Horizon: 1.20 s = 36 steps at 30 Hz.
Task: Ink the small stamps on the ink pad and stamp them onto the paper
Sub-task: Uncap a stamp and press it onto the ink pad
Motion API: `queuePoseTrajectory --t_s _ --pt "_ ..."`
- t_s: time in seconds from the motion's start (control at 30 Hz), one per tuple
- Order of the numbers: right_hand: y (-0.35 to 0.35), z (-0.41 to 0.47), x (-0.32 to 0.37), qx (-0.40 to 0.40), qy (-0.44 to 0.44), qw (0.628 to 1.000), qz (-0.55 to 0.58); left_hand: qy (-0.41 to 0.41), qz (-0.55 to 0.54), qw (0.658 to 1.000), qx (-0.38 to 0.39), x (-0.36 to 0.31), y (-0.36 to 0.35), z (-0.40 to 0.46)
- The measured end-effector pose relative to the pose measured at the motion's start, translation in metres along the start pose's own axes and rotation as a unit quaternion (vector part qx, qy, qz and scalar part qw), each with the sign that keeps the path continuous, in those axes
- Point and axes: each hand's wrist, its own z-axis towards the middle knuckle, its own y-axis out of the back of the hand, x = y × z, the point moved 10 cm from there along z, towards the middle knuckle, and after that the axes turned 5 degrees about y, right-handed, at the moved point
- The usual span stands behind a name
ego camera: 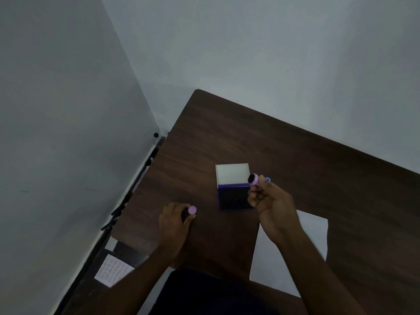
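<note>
An open ink pad point(234, 198) lies mid-table, its dark purple pad toward me and its pale lid point(232, 174) hinged up behind. My right hand point(270, 201) hovers at the pad's right edge, gripping a small purple stamp point(254, 179) with its dark inked face turned up and left; a small blue piece point(268, 179) shows just beside it. My left hand point(173, 220) rests on the table to the left of the pad, fingers closed around a pink round stamp cap point(192, 210). A white sheet of paper point(313, 237) lies at the right, partly under my right forearm.
The dark wooden table point(227, 133) stands in a corner of grey walls. A black stand's legs point(127, 201) run along the table's left edge. A white sheet with rows of round dots point(112, 270) lies low at the left, beyond the table.
</note>
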Motion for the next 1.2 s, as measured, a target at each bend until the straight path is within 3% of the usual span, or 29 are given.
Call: queuePoseTrajectory --t_s 0.1,0.2,0.43,0.63,0.77,1.0,1.2 --pt "-0.003 -0.007 -0.001 0.027 -0.004 0.999 0.018 -0.004 -0.024 1.0 0.003 -0.009 0.004 0.0" --pt "-0.006 -0.016 -0.002 0.056 -0.017 0.996 0.063 -0.011 -0.122 0.992 0.033 -0.044 0.012 -0.002" --pt "-0.016 -0.033 -0.004 0.093 -0.067 0.971 0.21 -0.157 -0.197 0.967 0.046 -0.181 0.056 -0.012" --pt "-0.023 -0.045 0.006 0.104 -0.077 0.935 0.331 -0.213 -0.222 0.948 0.077 -0.243 0.07 -0.03" --pt "-0.022 -0.051 0.012 0.091 -0.073 0.928 0.354 -0.18 -0.172 0.964 0.097 -0.252 0.056 -0.035" --pt "-0.019 -0.064 0.021 0.096 -0.082 0.927 0.352 -0.312 -0.162 0.936 0.0 -0.286 0.087 -0.058" --pt "-0.021 -0.078 0.033 0.125 -0.082 0.916 0.373 -0.345 -0.157 0.925 -0.019 -0.304 0.104 -0.074"
